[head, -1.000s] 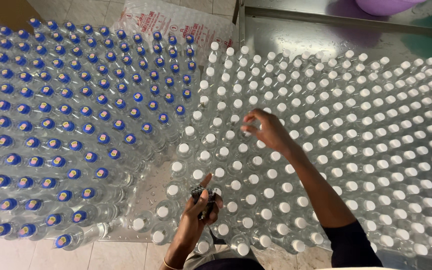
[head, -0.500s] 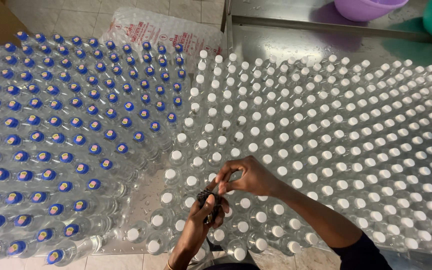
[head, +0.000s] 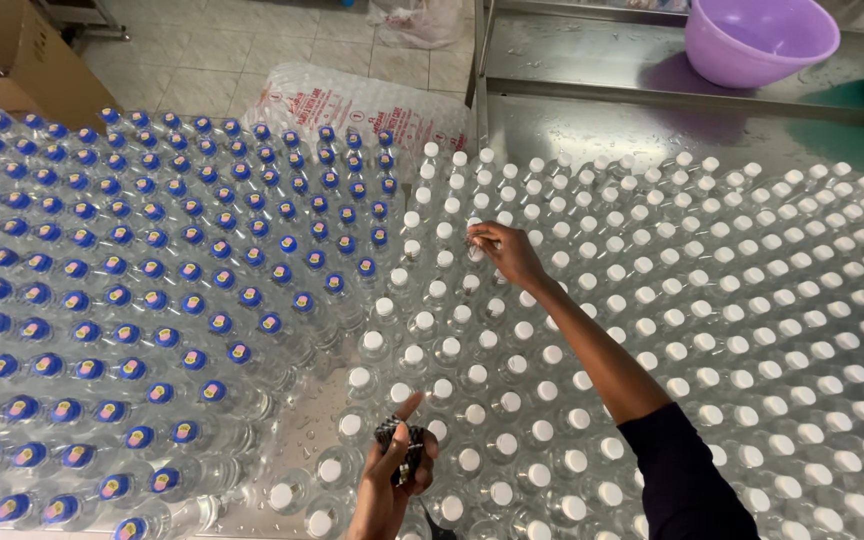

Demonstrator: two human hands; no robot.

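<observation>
The right hand point(head: 514, 255) is extended over the white-capped bottles point(head: 652, 330) standing packed on the steel counter point(head: 592, 130), its fingertips pinched on the cap of one bottle point(head: 473, 243) near the far left edge of that group. The left hand point(head: 392, 480), low and near the body, has its grip closed around a small dark bundle point(head: 399, 447) with the index finger raised. Blue-capped bottles point(head: 132, 300) fill the left; a purple bowl point(head: 760, 38) sits beyond.

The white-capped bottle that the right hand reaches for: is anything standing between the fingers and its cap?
Nothing visible does. The right hand has its fingers already at the cap of that bottle, with the other bottles only standing around it.
</observation>
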